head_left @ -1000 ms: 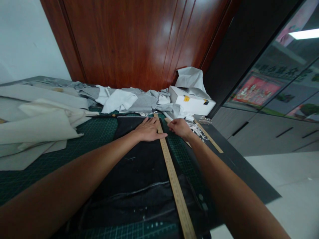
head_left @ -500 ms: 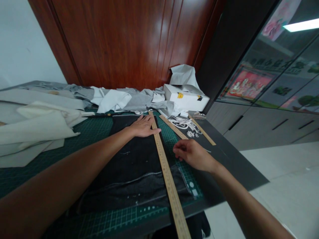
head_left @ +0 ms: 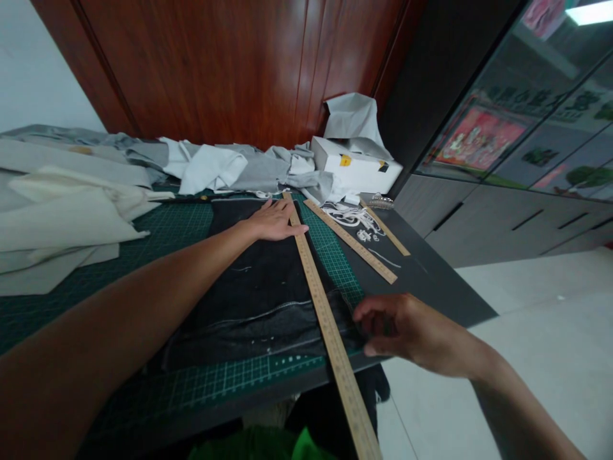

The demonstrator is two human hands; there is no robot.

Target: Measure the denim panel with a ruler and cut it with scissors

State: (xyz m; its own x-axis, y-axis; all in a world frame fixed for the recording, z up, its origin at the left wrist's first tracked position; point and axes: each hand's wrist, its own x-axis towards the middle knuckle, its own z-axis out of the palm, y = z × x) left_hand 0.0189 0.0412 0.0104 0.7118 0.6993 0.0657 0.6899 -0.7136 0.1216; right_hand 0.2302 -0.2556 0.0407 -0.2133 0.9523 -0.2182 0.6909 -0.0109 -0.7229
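Observation:
A long wooden ruler point(head_left: 322, 301) lies slantwise over a black cloth point(head_left: 268, 281) with white stitch lines, its near end sticking out past the table edge. My left hand point(head_left: 275, 220) is spread flat, pressing on the far part of the ruler and the cloth beside it. At the right end of the cloth, close to the front edge of the table, my right hand point(head_left: 395, 329) is curved with thumb and fingers apart. Nothing shows between them, and its fingertips are near the cloth's corner; I cannot tell if they touch it. Beneath the cloth is a green cutting mat point(head_left: 191, 223).
Two shorter wooden rulers point(head_left: 352, 241) lie to the right, around a heap of white cord point(head_left: 352, 217). A white box point(head_left: 357, 167) stands at the back. Grey and white fabric pieces point(head_left: 215, 167) line the back, and cream fabric point(head_left: 71, 207) is piled at left.
My right hand has moved nearer and to the right, toward the cloth's front corner, and its fingers have spread. My left hand stays on the ruler. The view has tilted down slightly.

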